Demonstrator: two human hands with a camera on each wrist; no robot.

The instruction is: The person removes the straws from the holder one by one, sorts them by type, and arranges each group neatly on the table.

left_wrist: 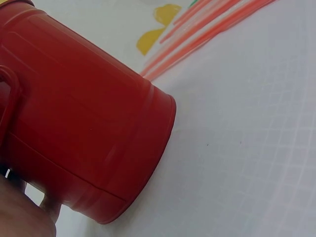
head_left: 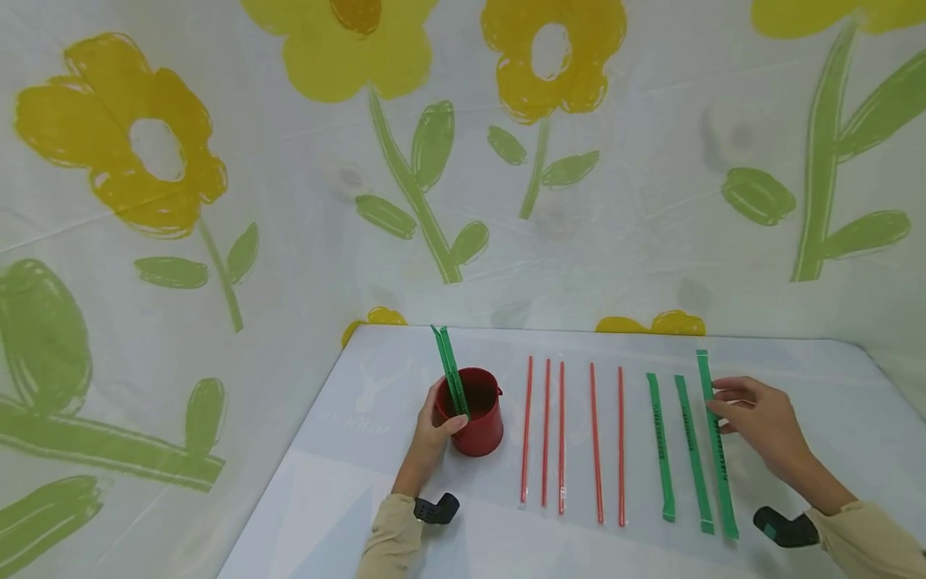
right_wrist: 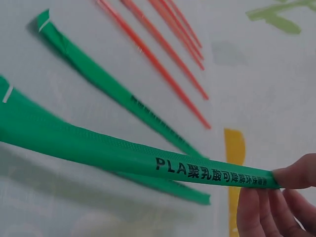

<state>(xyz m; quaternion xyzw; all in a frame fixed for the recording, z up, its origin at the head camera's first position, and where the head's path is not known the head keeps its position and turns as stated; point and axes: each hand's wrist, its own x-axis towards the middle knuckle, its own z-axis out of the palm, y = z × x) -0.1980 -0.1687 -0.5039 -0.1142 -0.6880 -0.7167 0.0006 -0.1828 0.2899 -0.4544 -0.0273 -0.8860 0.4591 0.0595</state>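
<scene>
My left hand [head_left: 425, 442] grips a small red metal bucket [head_left: 483, 426] from its left side, the thumb lying at the rim. Two green paper-wrapped straws [head_left: 450, 366] stick up out of the bucket, leaning left. Close up in the left wrist view, the red bucket [left_wrist: 89, 113] hides most of the fingers. On the right, my right hand [head_left: 770, 426] pinches a green wrapped straw [head_left: 722, 478] between thumb and fingers. Its wrapper [right_wrist: 118, 150], printed with black lettering, slants across the right wrist view, raised over the table and nearer the camera than the others.
Two more green wrapped straws [head_left: 659, 450] lie just left of the held one. Several red straws [head_left: 595, 442] in clear wrappers lie in a row between them and the bucket. The white table [head_left: 347, 482] ends at a flower-printed curtain [head_left: 615, 257].
</scene>
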